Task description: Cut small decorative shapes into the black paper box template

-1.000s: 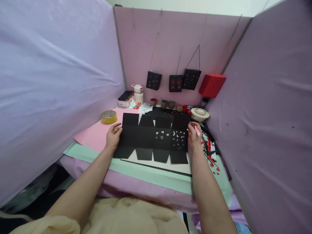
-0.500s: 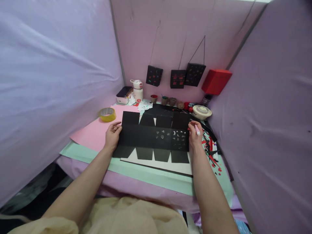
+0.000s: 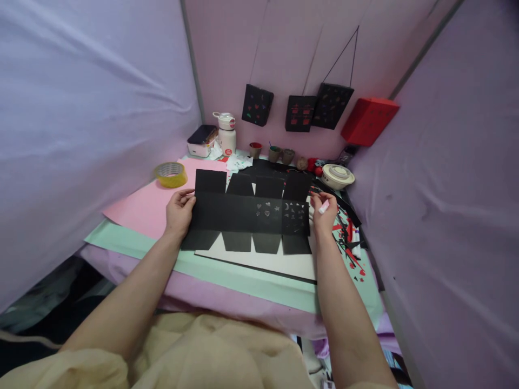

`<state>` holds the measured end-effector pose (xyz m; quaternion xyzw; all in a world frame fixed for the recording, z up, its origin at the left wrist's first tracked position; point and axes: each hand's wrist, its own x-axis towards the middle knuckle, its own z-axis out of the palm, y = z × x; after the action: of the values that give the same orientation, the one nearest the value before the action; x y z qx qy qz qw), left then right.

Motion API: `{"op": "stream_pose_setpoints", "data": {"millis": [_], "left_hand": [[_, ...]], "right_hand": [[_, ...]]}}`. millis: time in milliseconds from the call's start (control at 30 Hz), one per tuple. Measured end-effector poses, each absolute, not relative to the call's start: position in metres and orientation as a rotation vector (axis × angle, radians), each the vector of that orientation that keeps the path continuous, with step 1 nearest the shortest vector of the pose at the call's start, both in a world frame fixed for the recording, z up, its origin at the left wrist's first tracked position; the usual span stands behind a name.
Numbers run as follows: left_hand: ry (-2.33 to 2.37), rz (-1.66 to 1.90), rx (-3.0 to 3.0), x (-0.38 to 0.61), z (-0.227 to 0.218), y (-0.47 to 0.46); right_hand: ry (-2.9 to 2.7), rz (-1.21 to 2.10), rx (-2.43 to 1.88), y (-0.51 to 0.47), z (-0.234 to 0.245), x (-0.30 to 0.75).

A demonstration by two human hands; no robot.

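Observation:
A flat black paper cut-out (image 3: 235,212) with several flaps lies on a white board (image 3: 263,262). Small hearts, stars and triangles are cut into its right panels. My left hand (image 3: 178,212) grips its left edge, fingers curled on the paper. My right hand (image 3: 324,214) is at its right edge, closed around a pink-and-white pen (image 3: 323,207).
A yellow tape roll (image 3: 170,174) sits on pink paper (image 3: 141,202) at the left. Small pots (image 3: 273,153), a white bottle (image 3: 226,133) and a white lidded bowl (image 3: 338,175) line the back. Black paper lanterns (image 3: 300,112) and a red box (image 3: 368,120) hang on the wall. Red and black scraps (image 3: 348,243) lie at the right.
The view has tilted and shifted, so everything sits higher and more to the left. Both hands keep their hold on the black cut-out and pen.

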<state>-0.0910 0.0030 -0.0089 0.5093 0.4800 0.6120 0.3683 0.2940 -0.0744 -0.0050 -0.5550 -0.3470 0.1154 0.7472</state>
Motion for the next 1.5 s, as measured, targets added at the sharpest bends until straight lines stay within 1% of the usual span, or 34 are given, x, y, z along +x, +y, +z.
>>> {"op": "stream_pose_setpoints", "data": {"millis": [167, 233, 367, 467, 533, 633, 700, 767, 800, 867, 933, 1033, 1167, 1300, 1500], "left_hand": [[1.349, 1.528, 1.352, -0.092, -0.009, 0.003], [1.411, 1.513, 1.394, -0.092, -0.008, 0.003], [1.565, 1.57, 1.527, -0.092, -0.002, 0.0], [1.63, 1.648, 1.683, -0.088, 0.016, -0.011], [1.592, 1.638, 1.813, -0.079, 0.036, -0.021], [1.449, 1.496, 2.027, -0.049, 0.074, -0.031], [1.275, 1.308, 2.256, -0.018, 0.095, -0.028], [1.099, 1.027, 2.445, 0.017, 0.107, -0.016], [0.998, 0.822, 2.54, 0.034, 0.107, -0.007], [0.826, 0.587, 2.601, 0.065, 0.098, 0.011], [0.653, 0.386, 2.641, 0.084, 0.081, 0.027], [0.473, 0.22, 2.676, 0.09, 0.051, 0.038], [0.323, 0.136, 2.692, 0.073, 0.024, 0.037], [0.312, 0.1, 2.768, 0.063, 0.006, 0.036], [0.317, 0.151, 2.839, 0.063, -0.008, 0.036]], "right_hand": [[-0.705, 0.206, -1.218, -0.082, 0.002, 0.288], [-0.717, 0.285, -1.176, -0.086, 0.006, 0.282], [-0.746, 0.541, -1.084, -0.091, 0.013, 0.269], [-0.762, 0.615, -1.069, -0.092, 0.015, 0.261], [-0.769, 0.677, -1.06, -0.092, 0.016, 0.257], [-0.77, 0.813, -1.01, -0.094, 0.015, 0.249], [-0.766, 0.869, -1.006, -0.095, 0.014, 0.243], [-0.788, 0.885, -1.063, -0.095, 0.011, 0.237], [-0.808, 0.886, -1.107, -0.095, 0.009, 0.235], [-0.837, 0.867, -1.213, -0.095, 0.004, 0.231], [-0.825, 0.824, -1.312, -0.094, -0.002, 0.23], [-0.792, 0.779, -1.382, -0.093, -0.007, 0.23], [-0.844, 0.742, -1.46, -0.094, -0.01, 0.229], [-0.977, 0.652, -1.597, -0.099, -0.007, 0.224], [-0.983, 0.539, -1.702, -0.1, 0.018, 0.216]]}}
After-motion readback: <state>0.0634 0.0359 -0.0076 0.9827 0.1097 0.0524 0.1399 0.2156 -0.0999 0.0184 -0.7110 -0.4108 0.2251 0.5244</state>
